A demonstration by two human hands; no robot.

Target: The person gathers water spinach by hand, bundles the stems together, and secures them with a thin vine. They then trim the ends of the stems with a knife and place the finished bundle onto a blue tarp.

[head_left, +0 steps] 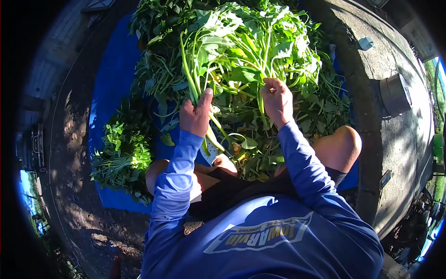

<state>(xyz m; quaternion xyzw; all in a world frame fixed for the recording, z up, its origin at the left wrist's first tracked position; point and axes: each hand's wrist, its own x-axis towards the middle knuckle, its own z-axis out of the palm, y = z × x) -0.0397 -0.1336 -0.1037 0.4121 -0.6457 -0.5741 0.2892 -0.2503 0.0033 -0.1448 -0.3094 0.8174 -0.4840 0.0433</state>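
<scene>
My left hand [196,115] grips a bunch of long green stems with leaves [195,74], thumb up along the stalks. My right hand [277,100] is closed on other stalks of the same leafy greens [274,46], pinching them near the leaf bases. Both hands are raised over a big heap of leafy greens [241,107] that lies on a blue tarp [111,79] in front of my knees. Blue long sleeves cover both arms.
A tied bundle of greens [121,156] lies on the tarp at the left. A concrete ledge [395,135] with a round metal can [395,94] runs along the right. Bare dirt ground [74,186] lies to the left.
</scene>
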